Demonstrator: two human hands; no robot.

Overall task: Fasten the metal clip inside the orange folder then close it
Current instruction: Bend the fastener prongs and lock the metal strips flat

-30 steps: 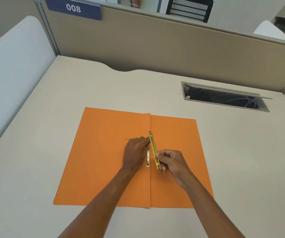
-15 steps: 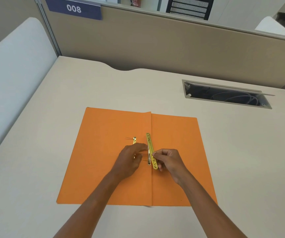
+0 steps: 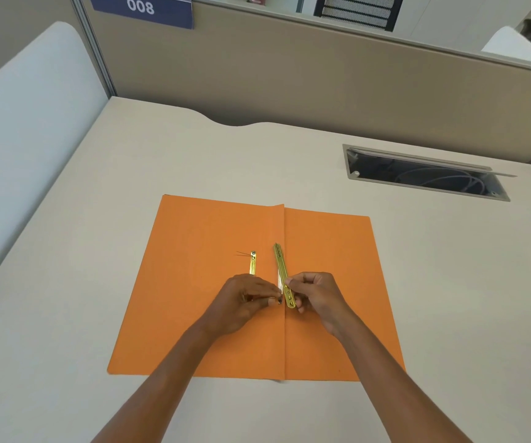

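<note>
Two bare forearms, no sleeves in view, left hand (image 3: 245,302), right hand (image 3: 316,295), no gloves

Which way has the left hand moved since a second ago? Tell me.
Yes: the left hand slid toward the person along the orange folder, uncovering the small brass strip.

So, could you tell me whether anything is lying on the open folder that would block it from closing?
Nothing visible besides the clip parts and both hands: the orange folder carries only the metal clip.
</note>
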